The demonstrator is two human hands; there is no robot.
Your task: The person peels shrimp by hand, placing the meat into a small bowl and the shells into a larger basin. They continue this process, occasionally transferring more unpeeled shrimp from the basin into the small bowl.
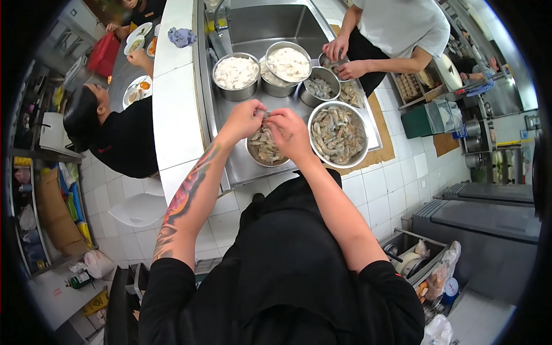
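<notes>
My left hand [246, 119] and my right hand [289, 132] meet with fingertips pinched together on a small greyish shrimp [265, 114], mostly hidden by the fingers. Below them a round metal bowl [251, 155] holds raw, unpeeled shrimp [266, 148]. To the right of my right hand stands a larger bowl [313, 144] full of whole grey-brown shrimp [338, 133]. Just beyond, a metal pot [309, 102] contains greyish shrimp that look peeled [319, 87].
Metal pots [234, 95] with pale white contents stand near the sink basin [276, 26]. A co-worker in a white shirt [402, 26] handles shrimp at the counter's far right. Left of the white tiled ledge [181, 106], people sit at a table with plates. A crumpled blue cloth [182, 37] lies on the ledge.
</notes>
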